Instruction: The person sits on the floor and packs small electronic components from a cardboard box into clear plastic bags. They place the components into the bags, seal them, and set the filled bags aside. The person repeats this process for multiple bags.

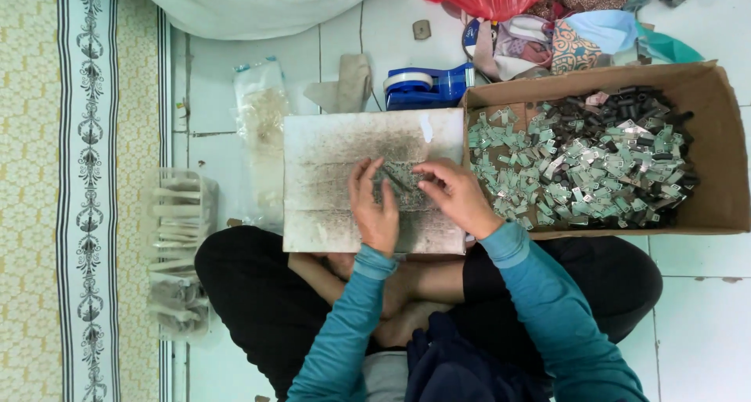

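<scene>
Pinching small dark piece point(396, 180) between left hand point(375, 208) and right hand point(456, 195) over grey board point(328, 175); brown carton point(708, 148) right.

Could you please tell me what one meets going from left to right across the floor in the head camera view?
Patterned mat → clear plastic bags → grey work board with the left hand and right hand on it → cardboard box of small metal pieces.
</scene>
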